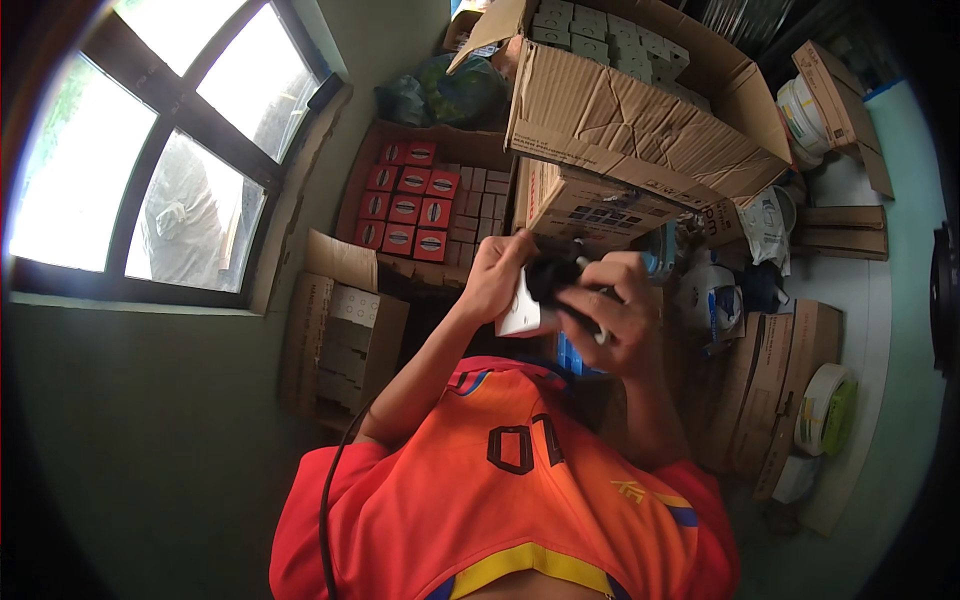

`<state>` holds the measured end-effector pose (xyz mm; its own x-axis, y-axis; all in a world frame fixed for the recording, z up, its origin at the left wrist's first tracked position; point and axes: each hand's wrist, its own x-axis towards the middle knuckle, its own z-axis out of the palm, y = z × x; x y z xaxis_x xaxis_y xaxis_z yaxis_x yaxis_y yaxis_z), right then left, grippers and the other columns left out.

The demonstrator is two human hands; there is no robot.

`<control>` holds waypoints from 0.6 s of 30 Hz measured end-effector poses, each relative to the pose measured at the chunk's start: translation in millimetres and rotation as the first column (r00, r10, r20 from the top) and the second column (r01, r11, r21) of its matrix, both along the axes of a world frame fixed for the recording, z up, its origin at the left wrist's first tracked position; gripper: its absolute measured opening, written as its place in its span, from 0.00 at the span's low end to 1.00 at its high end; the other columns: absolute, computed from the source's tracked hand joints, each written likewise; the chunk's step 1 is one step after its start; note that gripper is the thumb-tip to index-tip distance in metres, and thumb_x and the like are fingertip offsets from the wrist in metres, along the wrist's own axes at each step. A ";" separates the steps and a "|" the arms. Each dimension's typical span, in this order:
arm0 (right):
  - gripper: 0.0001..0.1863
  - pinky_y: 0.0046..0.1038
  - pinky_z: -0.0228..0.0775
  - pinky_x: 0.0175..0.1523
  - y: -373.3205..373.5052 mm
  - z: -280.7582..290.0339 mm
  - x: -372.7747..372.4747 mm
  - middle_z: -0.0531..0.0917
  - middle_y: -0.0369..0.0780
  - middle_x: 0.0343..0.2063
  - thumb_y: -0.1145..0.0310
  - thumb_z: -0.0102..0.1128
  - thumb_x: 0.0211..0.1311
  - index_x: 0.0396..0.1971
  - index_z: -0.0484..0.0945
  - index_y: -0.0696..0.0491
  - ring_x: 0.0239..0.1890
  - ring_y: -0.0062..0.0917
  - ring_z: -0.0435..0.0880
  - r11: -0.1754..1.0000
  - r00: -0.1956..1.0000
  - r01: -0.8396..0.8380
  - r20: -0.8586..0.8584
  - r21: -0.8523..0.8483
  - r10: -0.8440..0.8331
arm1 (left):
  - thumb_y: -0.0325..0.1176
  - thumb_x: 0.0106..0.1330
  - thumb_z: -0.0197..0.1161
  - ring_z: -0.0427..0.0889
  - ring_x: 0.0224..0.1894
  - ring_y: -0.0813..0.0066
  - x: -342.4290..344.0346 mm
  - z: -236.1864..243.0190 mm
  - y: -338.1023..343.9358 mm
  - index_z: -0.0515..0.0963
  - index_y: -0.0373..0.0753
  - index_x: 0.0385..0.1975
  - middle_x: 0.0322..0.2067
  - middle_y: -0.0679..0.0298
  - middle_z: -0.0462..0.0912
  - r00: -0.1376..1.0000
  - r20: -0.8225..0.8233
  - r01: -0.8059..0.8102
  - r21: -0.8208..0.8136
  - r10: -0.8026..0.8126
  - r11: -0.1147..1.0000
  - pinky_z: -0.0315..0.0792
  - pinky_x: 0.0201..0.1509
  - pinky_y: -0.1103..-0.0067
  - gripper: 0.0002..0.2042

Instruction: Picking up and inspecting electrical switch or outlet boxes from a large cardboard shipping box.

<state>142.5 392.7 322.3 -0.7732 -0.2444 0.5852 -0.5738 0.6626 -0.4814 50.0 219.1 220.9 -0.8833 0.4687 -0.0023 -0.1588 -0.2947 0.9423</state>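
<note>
In front of my chest, my left hand (pixel 496 278) grips a small white box (pixel 520 316) by its upper left side, fingers closed. A dark black object (pixel 550 276) lies against the top of the box; its kind cannot be made out. My right hand (pixel 622 308) is closed around the black object from the right, its fingers curled and slightly blurred. Short pale ends (pixel 602 334) of something white show by the right fingers; what they belong to is unclear.
Ahead stands a large open carton (pixel 640 125) of small pale boxes, on another carton (pixel 590 205). Left of it, a carton holds red boxes (pixel 404 210). A carton of white boxes (pixel 345 340) is nearer. Cartons (pixel 755 385) and white rolls (pixel 822 408) line the right; a window (pixel 170 150) is left.
</note>
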 end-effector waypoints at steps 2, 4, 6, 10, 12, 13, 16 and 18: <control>0.16 0.37 0.71 0.49 1.8 -1.0 -1.6 0.79 0.37 0.40 0.71 0.73 0.45 0.38 0.87 0.51 0.42 0.36 0.75 0.998 0.998 -0.061 -0.028 -0.002 0.061 | 0.43 0.82 0.46 0.70 0.21 0.88 -2.4 -3.0 0.2 0.79 0.32 0.24 0.19 0.74 0.76 0.992 0.103 -0.069 0.026 0.066 0.997 0.66 0.25 0.81 0.26; 0.14 0.36 0.71 0.48 4.0 -5.2 -8.4 0.78 0.37 0.39 0.71 0.72 0.46 0.37 0.87 0.51 0.42 0.36 0.76 0.992 0.993 -0.114 -0.031 -0.059 0.112 | 0.43 0.82 0.46 0.72 0.21 0.88 -1.3 -2.6 -0.7 0.81 0.31 0.27 0.20 0.73 0.78 0.995 0.073 -0.061 -0.015 0.062 0.998 0.67 0.25 0.82 0.25; 0.11 0.33 0.72 0.47 7.1 -13.0 -18.5 0.79 0.40 0.39 0.71 0.70 0.52 0.37 0.86 0.55 0.41 0.35 0.79 0.978 0.994 0.024 0.108 -0.209 -0.001 | 0.42 0.82 0.46 0.74 0.23 0.88 3.3 1.7 -3.4 0.82 0.28 0.30 0.21 0.71 0.80 0.999 -0.004 0.033 -0.091 -0.033 0.995 0.68 0.26 0.82 0.25; 0.09 0.32 0.73 0.50 13.0 -39.2 -42.6 0.81 0.42 0.39 0.72 0.68 0.58 0.37 0.85 0.57 0.42 0.35 0.83 0.961 0.978 0.107 0.200 -0.256 -0.056 | 0.38 0.80 0.50 0.78 0.28 0.85 2.2 17.6 -9.1 0.82 0.29 0.33 0.24 0.69 0.81 0.984 -0.115 0.130 -0.040 -0.134 0.991 0.72 0.33 0.83 0.20; 0.07 0.31 0.72 0.53 16.1 -51.1 -50.8 0.82 0.42 0.39 0.72 0.67 0.60 0.37 0.85 0.57 0.44 0.34 0.84 0.951 0.972 0.176 0.198 -0.256 -0.127 | 0.36 0.76 0.52 0.82 0.33 0.81 -1.8 22.8 -10.4 0.79 0.31 0.47 0.38 0.64 0.84 0.982 -0.150 0.119 0.015 -0.116 0.993 0.74 0.39 0.83 0.14; 0.10 0.31 0.71 0.55 17.6 -55.2 -55.6 0.82 0.43 0.40 0.70 0.65 0.64 0.42 0.82 0.57 0.46 0.34 0.83 0.923 0.976 0.189 0.165 -0.334 -0.140 | 0.36 0.74 0.54 0.82 0.34 0.82 -2.4 23.4 -9.6 0.71 0.33 0.63 0.47 0.63 0.81 0.987 -0.125 0.112 0.051 -0.104 0.992 0.75 0.41 0.83 0.21; 0.21 0.32 0.68 0.59 13.8 -58.5 -56.7 0.81 0.42 0.42 0.53 0.54 0.76 0.50 0.76 0.58 0.49 0.35 0.80 0.816 0.963 0.247 0.228 -0.522 -0.145 | 0.33 0.77 0.54 0.76 0.46 0.84 -3.2 17.0 -3.4 0.55 0.39 0.77 0.63 0.64 0.70 0.999 -0.033 0.006 0.030 -0.005 1.000 0.73 0.50 0.83 0.30; 0.29 0.33 0.66 0.60 3.8 -56.8 -57.5 0.80 0.43 0.44 0.45 0.45 0.77 0.51 0.75 0.59 0.50 0.35 0.79 0.854 0.972 0.141 0.235 -0.500 -0.023 | 0.42 0.79 0.53 0.78 0.48 0.81 -1.4 7.5 4.5 0.58 0.39 0.75 0.61 0.60 0.73 0.998 -0.037 -0.056 0.090 0.060 0.994 0.74 0.51 0.83 0.29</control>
